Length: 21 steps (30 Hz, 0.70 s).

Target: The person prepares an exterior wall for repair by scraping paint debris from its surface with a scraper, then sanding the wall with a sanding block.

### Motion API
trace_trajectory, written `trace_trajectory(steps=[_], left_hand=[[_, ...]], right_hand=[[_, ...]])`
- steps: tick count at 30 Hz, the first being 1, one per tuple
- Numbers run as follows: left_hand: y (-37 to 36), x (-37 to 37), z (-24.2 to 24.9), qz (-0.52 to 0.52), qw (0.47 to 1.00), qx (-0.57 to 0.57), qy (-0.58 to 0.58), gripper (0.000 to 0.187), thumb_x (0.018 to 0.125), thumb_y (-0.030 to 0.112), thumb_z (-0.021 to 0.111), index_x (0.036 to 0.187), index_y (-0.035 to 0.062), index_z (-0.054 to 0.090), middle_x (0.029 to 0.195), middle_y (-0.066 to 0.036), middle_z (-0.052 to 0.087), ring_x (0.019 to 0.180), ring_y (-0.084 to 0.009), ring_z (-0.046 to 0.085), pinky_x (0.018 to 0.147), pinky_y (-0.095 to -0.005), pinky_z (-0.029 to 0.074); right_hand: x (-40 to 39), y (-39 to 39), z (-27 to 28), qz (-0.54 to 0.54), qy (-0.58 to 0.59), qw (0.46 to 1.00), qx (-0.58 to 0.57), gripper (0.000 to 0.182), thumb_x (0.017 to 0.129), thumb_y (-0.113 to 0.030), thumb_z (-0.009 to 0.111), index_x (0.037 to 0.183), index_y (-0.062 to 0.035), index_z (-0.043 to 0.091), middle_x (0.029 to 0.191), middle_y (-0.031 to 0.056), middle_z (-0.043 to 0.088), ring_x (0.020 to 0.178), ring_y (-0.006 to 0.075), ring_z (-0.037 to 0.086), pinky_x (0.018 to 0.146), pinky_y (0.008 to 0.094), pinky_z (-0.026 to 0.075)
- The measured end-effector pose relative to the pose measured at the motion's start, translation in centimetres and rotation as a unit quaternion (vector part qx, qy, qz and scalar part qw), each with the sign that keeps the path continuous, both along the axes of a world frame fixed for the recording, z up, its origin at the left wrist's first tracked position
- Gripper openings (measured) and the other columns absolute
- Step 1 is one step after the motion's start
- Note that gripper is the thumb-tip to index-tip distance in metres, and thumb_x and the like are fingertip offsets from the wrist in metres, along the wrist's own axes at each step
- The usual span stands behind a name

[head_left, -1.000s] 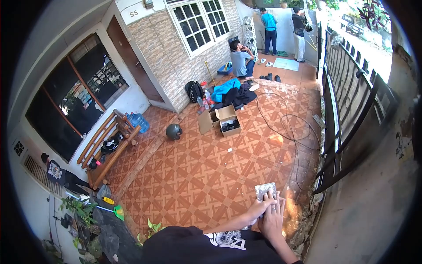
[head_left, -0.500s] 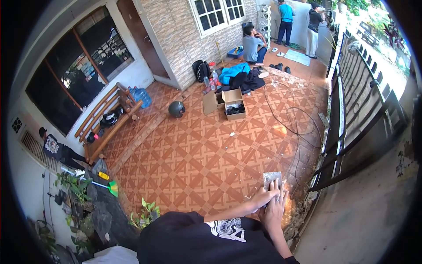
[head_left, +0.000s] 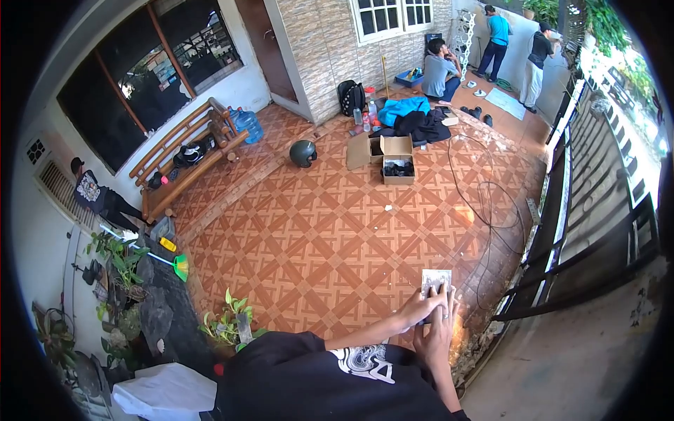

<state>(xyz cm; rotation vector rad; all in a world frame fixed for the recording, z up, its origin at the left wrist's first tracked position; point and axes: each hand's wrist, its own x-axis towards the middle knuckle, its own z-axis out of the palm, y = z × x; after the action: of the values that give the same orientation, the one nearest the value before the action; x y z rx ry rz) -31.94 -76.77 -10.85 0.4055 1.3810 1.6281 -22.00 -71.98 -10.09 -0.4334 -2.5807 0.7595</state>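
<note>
Both hands are pressed together on a small grey pad (head_left: pixel 436 279), probably sandpaper or a trowel, held just ahead of the person over the tiled floor (head_left: pixel 330 238). The left hand (head_left: pixel 420 309) curls over its near edge and the right hand (head_left: pixel 435 335) lies flat against it. The step looks like rubbing or smoothing something beside the fence (head_left: pixel 562 231); carrying on would call for steady pressure. The fingers hide the pad's lower part, and what it touches cannot be made out.
</note>
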Motion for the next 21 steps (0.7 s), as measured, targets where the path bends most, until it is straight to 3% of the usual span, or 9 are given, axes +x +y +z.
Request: trace_trajectory(steps=[1, 2, 4, 5, 8, 12, 14, 17, 21], left_hand=[[-0.5, -1.1, -0.5, -0.079, 0.997, 0.008, 0.003, 0.036, 0.084, 0.029, 0.047, 0.107, 0.0025, 0.055, 0.099, -0.008, 0.059, 0.085, -0.0143, 0.057, 0.078, -0.0285, 0.045], [-0.5, -1.6, -1.2, -0.077, 0.997, 0.007, 0.001, 0.036, 0.084, 0.029, 0.047, 0.107, 0.0025, 0.055, 0.099, -0.008, 0.059, 0.085, -0.0143, 0.057, 0.078, -0.0285, 0.045], [-0.4, -1.8, -2.4, -0.02, 0.989, 0.072, -0.126, 0.042, 0.089, 0.037, 0.041, 0.111, 0.0037, 0.053, 0.099, -0.008, 0.059, 0.082, -0.014, 0.058, 0.078, -0.0289, 0.046], [-0.8, -2.0, -0.2, -0.014, 0.99, 0.048, -0.132, 0.044, 0.092, 0.039, 0.037, 0.113, 0.0041, 0.052, 0.095, -0.007, 0.06, 0.082, -0.0138, 0.059, 0.075, -0.0289, 0.048], [-1.0, -2.5, -1.3, 0.007, 0.995, 0.054, -0.087, 0.044, 0.092, 0.039, 0.036, 0.113, 0.0038, 0.052, 0.092, -0.008, 0.06, 0.082, -0.0138, 0.059, 0.072, -0.0283, 0.05], [-2.0, -2.6, -0.7, 0.023, 0.992, 0.083, -0.091, 0.043, 0.093, 0.036, 0.036, 0.109, 0.0, 0.052, 0.083, -0.011, 0.062, 0.072, -0.019, 0.063, 0.069, -0.0299, 0.051], [-1.9, -2.3, -1.1, 0.045, 0.99, 0.095, -0.096, 0.041, 0.093, 0.033, 0.037, 0.108, -0.0019, 0.051, 0.079, -0.013, 0.062, 0.069, -0.0215, 0.063, 0.066, -0.0315, 0.052], [-1.5, -1.0, -1.1, 0.045, 0.994, 0.075, -0.065, 0.047, 0.092, 0.035, 0.035, 0.113, -0.0045, 0.049, 0.087, -0.015, 0.062, 0.076, -0.0232, 0.063, 0.072, -0.0349, 0.052], [1.0, 1.6, -1.9, 0.034, 0.992, 0.081, -0.085, 0.042, 0.091, 0.031, 0.041, 0.11, -0.0054, 0.05, 0.084, -0.015, 0.063, 0.073, -0.0222, 0.063, 0.07, -0.033, 0.053]], right_hand=[[0.0, 0.1, -0.3, 0.003, 0.037, 0.998, -0.059, 0.066, 0.068, 0.001, 0.054, 0.131, 0.0003, 0.034, 0.138, 0.023, 0.028, 0.131, 0.0376, 0.02, 0.106, 0.0479, 0.015], [-0.2, 0.0, -0.2, 0.006, 0.074, 0.99, -0.118, 0.067, 0.067, 0.004, 0.056, 0.131, 0.0, 0.034, 0.138, 0.0243, 0.028, 0.131, 0.0368, 0.022, 0.106, 0.0445, 0.019], [-0.2, -0.1, 0.8, 0.014, 0.089, 0.98, -0.176, 0.061, 0.07, 0.006, 0.057, 0.128, 0.0019, 0.038, 0.139, 0.024, 0.027, 0.132, 0.0323, 0.023, 0.106, 0.0396, 0.021], [-0.1, 0.0, 0.8, 0.018, 0.115, 0.962, -0.247, 0.058, 0.071, 0.007, 0.057, 0.126, 0.0025, 0.039, 0.139, 0.0225, 0.027, 0.132, 0.03, 0.023, 0.106, 0.0384, 0.021], [0.5, 0.6, -0.2, -0.004, 0.166, 0.898, -0.407, 0.043, 0.078, 0.01, 0.053, 0.12, 0.0042, 0.046, 0.138, 0.0196, 0.032, 0.128, 0.0238, 0.032, 0.105, 0.0345, 0.026], [1.7, 2.6, -1.1, -0.064, 0.159, 0.876, -0.451, 0.025, 0.081, 0.007, 0.051, 0.105, 0.0046, 0.056, 0.122, 0.0199, 0.05, 0.114, 0.0236, 0.049, 0.095, 0.0323, 0.04], [2.4, 4.0, -1.7, -0.047, 0.183, 0.863, -0.468, 0.023, 0.081, 0.008, 0.051, 0.103, 0.0058, 0.057, 0.12, 0.0187, 0.052, 0.109, 0.0198, 0.052, 0.093, 0.0297, 0.042], [3.8, 5.8, -0.8, -0.042, 0.16, 0.871, -0.463, 0.021, 0.081, 0.009, 0.051, 0.101, 0.0067, 0.057, 0.117, 0.018, 0.055, 0.103, 0.0172, 0.055, 0.09, 0.0276, 0.043], [6.5, 8.0, -0.8, -0.031, 0.169, 0.88, -0.443, 0.018, 0.083, 0.008, 0.051, 0.1, 0.0073, 0.057, 0.112, 0.0167, 0.057, 0.101, 0.0172, 0.056, 0.087, 0.0263, 0.044]])
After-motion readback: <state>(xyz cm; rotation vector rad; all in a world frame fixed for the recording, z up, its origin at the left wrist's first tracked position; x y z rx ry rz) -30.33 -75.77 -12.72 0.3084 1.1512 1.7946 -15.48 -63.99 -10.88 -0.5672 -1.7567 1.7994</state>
